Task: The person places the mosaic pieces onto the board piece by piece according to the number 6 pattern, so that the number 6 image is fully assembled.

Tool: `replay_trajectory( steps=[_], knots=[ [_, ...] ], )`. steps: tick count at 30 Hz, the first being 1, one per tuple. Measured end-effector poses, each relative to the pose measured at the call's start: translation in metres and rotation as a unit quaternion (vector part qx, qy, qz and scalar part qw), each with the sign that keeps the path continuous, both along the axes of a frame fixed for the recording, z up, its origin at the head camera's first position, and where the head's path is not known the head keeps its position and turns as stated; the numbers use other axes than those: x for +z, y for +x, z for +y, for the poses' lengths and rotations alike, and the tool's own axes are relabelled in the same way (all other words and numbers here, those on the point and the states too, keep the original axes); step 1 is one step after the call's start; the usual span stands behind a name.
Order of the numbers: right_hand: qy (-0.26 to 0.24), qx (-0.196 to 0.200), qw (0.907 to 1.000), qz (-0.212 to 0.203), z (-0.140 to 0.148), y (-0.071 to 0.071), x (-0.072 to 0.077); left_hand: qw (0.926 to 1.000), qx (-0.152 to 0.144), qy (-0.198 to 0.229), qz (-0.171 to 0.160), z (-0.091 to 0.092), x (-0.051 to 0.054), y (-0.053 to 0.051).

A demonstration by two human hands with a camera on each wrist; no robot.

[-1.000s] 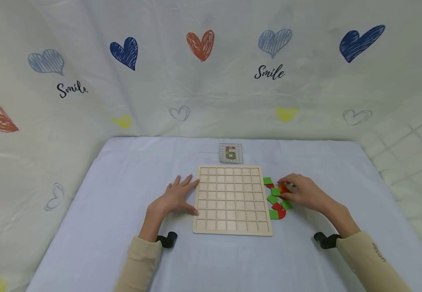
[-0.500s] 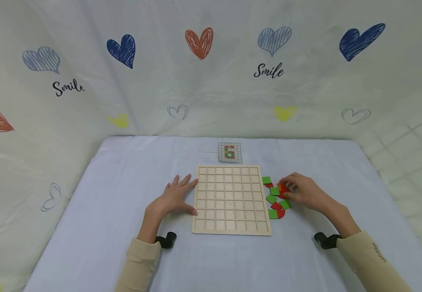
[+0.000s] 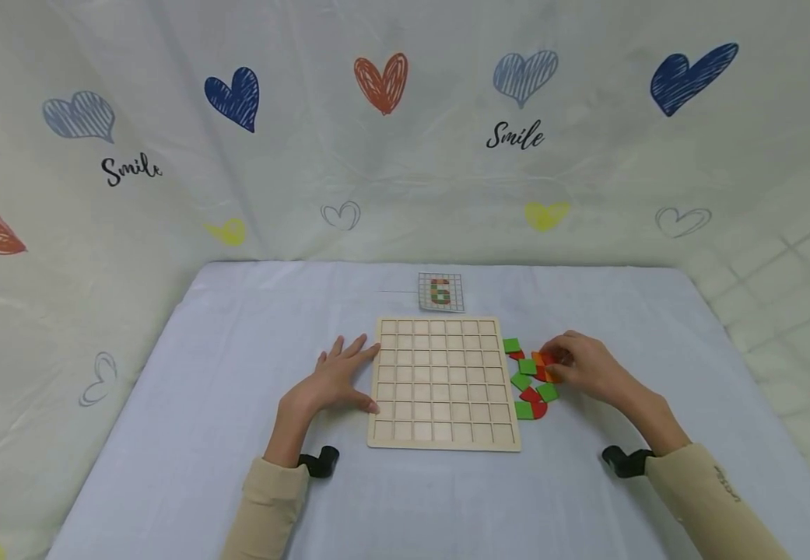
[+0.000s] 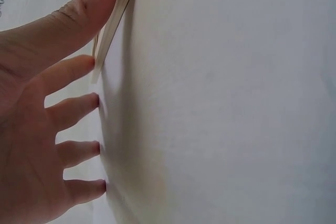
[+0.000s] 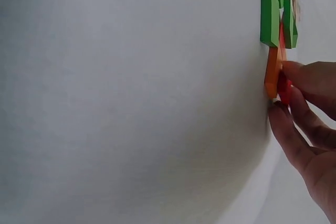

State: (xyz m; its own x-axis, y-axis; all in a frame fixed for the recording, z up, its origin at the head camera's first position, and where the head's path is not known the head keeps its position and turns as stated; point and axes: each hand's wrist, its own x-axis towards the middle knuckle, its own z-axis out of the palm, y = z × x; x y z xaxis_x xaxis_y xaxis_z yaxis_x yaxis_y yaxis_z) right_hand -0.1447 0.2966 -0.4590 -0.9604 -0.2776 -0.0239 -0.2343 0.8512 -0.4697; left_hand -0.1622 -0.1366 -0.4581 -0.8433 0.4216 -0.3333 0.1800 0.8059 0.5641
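My left hand (image 3: 331, 381) lies at the left edge of a pale wooden grid board (image 3: 444, 446), thumb and fingers spread. In the left wrist view its thumb and one finger touch the board's side (image 4: 112, 31), while other fingertips rest on the cloth. To the right of the board, my right hand (image 3: 590, 369) is over a cluster of small tiles. Its thumb and finger pinch a red tile (image 5: 284, 88) low over the table, beside an orange tile (image 5: 272, 72). Fingers partly hide the tiles beneath in the head view.
Several green tiles, including one by the board's corner (image 3: 512, 344), and red ones such as a rounded tile (image 3: 539, 410) lie along the board's right side. Behind the board is a gridded card (image 3: 440, 292) showing a coloured figure. White cloth (image 3: 405, 505) covers the table.
My right hand has shifted slightly right, and more of the red and orange tiles shows beside its fingertips. The left hand stays at the board. The head view has moved a little.
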Motion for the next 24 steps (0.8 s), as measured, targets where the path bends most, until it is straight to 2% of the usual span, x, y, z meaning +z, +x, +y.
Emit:
replay_trajectory(
  steps=[7, 15, 24],
  knots=[
    [-0.009, -0.014, 0.9999, -0.001, -0.0024, 0.0002, 0.0017, 1.0000, -0.001, -0.004, 0.001, 0.0016, -0.0004, -0.0004],
    [-0.040, -0.010, 0.9991, -0.001, -0.0006, 0.0018, -0.0013, 1.0000, 0.003, -0.008, -0.001, 0.0025, -0.0010, -0.0011],
    [-0.040, -0.019, 0.9979, 0.047, -0.0044, -0.0002, -0.0008, 1.0000, 0.001, -0.006, 0.002, 0.0012, -0.0008, -0.0011]
  ],
)
